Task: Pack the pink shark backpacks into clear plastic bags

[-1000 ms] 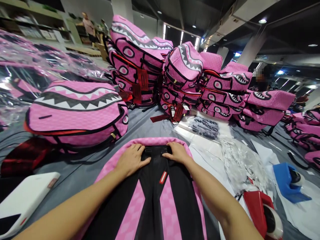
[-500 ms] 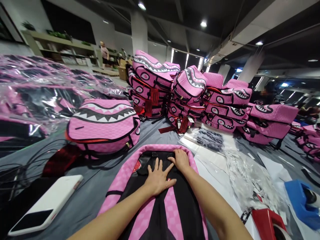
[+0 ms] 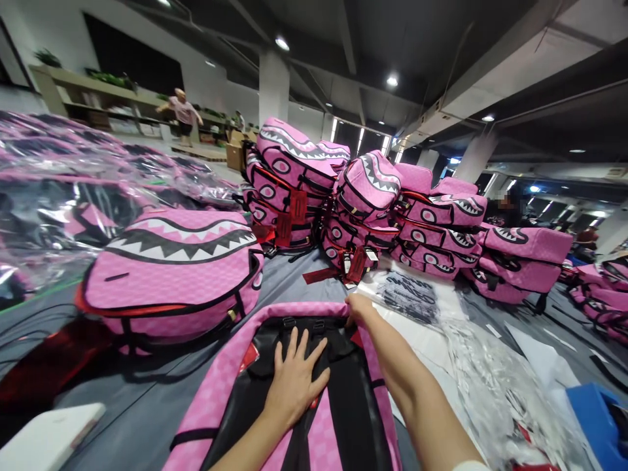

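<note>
A pink and black backpack [image 3: 343, 392] lies in front of me with its strap side up. My left hand [image 3: 294, 383] rests on its black back panel, fingers spread and nothing held. At the top right corner of the same backpack, my right hand [image 3: 357, 309] is bent over the pink edge, its fingers mostly hidden behind the rim. Another pink backpack with a shark-mouth print [image 3: 176, 275] lies on the grey cloth to the left.
Stacked pink backpacks [image 3: 289, 176] stand at the back. Plastic-wrapped bags [image 3: 59, 196] fill the left. Clear plastic bags [image 3: 495, 386] and a blue dispenser [image 3: 596, 418] lie right; a white device [image 3: 52, 438] is lower left. A person [image 3: 182, 114] stands far off.
My right hand has moved from the black panel to the top right edge of the backpack. The view has shifted, and the distant person now has both arms out.
</note>
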Demonstrator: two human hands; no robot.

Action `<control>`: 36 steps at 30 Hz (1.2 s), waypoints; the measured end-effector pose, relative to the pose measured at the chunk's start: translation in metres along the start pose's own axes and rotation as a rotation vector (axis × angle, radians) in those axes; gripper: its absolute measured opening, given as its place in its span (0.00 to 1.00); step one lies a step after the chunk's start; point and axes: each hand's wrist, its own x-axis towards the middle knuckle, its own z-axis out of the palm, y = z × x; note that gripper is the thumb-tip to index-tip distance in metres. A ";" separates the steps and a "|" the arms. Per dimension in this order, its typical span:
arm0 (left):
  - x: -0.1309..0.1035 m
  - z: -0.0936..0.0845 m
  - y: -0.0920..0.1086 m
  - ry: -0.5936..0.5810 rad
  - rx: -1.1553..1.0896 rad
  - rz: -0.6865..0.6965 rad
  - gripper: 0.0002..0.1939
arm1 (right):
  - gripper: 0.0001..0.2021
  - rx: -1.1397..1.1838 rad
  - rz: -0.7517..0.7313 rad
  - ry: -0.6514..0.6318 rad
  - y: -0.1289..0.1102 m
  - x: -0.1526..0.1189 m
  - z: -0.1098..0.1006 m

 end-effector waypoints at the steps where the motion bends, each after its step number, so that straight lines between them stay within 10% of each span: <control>1: 0.004 0.002 0.000 0.033 -0.005 0.001 0.30 | 0.10 -0.013 0.011 -0.003 -0.004 0.002 -0.002; 4: 0.012 0.003 0.002 0.125 -0.060 0.004 0.28 | 0.13 -0.027 0.011 0.076 -0.018 -0.021 -0.006; 8: 0.010 0.000 0.005 0.174 -0.142 -0.002 0.27 | 0.20 0.016 -0.080 0.207 -0.046 -0.117 0.004; 14: 0.015 -0.009 -0.012 0.189 -0.311 -0.062 0.24 | 0.16 0.294 -0.616 0.354 -0.108 -0.252 0.053; 19: -0.033 -0.050 -0.007 0.107 -0.418 0.158 0.23 | 0.18 0.117 -0.467 0.308 -0.120 -0.221 0.090; 23: -0.099 -0.078 0.008 -0.287 -0.356 0.856 0.12 | 0.17 0.115 -0.473 0.256 -0.122 -0.197 0.105; 31: -0.137 -0.010 -0.015 -0.034 -0.154 0.917 0.10 | 0.19 0.645 -0.199 0.394 -0.115 -0.204 0.079; 36: -0.124 0.003 -0.026 0.036 -0.126 0.717 0.16 | 0.07 0.309 -1.093 0.122 -0.115 -0.245 0.060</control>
